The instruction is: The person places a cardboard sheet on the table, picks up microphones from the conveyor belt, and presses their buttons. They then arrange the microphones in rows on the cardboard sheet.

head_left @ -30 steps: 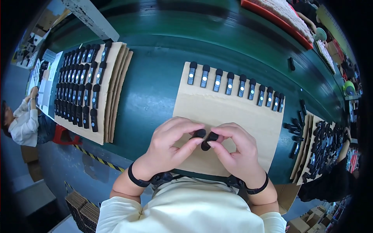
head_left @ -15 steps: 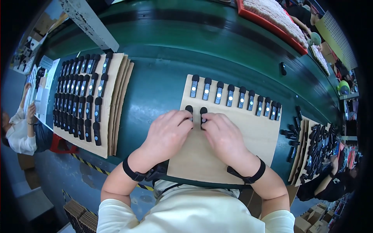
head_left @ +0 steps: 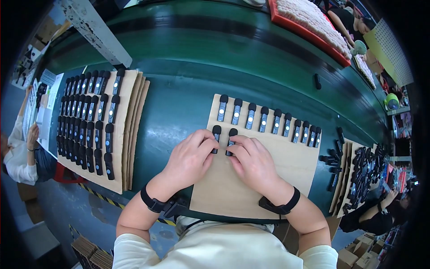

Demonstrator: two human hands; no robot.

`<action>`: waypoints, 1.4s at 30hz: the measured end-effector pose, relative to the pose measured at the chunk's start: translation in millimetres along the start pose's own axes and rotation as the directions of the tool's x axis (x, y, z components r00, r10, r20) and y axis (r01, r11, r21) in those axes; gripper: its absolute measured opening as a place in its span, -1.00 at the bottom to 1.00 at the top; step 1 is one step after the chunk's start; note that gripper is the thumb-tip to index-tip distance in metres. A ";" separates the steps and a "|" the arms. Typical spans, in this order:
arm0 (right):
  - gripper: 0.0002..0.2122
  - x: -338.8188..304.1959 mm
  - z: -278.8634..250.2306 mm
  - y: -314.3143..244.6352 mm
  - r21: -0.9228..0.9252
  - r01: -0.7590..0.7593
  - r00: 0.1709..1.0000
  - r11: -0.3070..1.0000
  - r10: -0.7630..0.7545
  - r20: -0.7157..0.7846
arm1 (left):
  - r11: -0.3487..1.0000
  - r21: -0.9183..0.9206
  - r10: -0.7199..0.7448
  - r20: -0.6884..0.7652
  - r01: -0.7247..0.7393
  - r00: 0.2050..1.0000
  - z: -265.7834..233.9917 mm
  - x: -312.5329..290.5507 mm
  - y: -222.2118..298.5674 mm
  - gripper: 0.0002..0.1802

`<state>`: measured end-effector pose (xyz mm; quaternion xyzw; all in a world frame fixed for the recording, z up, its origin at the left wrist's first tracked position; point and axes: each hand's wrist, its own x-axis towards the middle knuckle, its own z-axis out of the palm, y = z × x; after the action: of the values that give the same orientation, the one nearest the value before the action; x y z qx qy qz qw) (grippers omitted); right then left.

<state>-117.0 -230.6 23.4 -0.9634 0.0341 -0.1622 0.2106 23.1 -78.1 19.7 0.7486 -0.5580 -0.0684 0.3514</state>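
Your left hand [head_left: 190, 157] presses fingertips on a small black oblong plastic device [head_left: 216, 132]; your right hand [head_left: 253, 161] does likewise on its twin [head_left: 232, 136], hands side by side, both resting on the flat brown cardboard sheet [head_left: 286, 172]. Just beyond your fingers: a row of identical black devices [head_left: 268, 120].

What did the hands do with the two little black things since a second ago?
A second ago both hands held them together above the cardboard sheet. Now the left hand and right hand have moved forward and press the two black pieces flat, side by side, starting a second row. The upper row stayed put.
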 end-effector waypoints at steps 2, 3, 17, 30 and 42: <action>-0.73 1.0 2.7 0.9 0.016 -0.013 0.999 1.000 0.013 -0.030 | 1.000 -0.002 -0.011 -0.021 0.011 1.000 1.2 0.3 -1.6 -0.70; -0.73 1.4 3.6 1.5 0.024 -0.019 0.999 1.000 0.020 -0.045 | 1.000 -0.004 -0.011 -0.021 0.011 1.000 2.1 0.8 -2.2 -0.70; -0.67 6.3 -34.1 3.1 0.040 -0.067 0.997 0.997 0.069 -0.040 | 0.998 -0.051 -0.036 -0.064 0.032 0.997 5.2 0.0 -4.0 -0.71; -0.64 59.5 -125.6 193.7 -0.375 -0.430 0.891 0.822 0.453 -0.029 | 0.999 -0.036 -0.028 0.051 0.030 0.998 -1.5 0.2 5.0 -0.38; -0.77 105.7 -110.6 242.8 -0.436 -0.535 0.777 0.723 0.624 0.083 | 1.000 -0.015 0.002 0.051 -0.001 0.999 -1.7 -3.4 -1.7 -0.35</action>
<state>-52.7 -509.2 48.7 -0.9370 0.3429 0.0323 0.0578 24.0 -74.1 18.9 0.7437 -0.5667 -0.0911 0.3427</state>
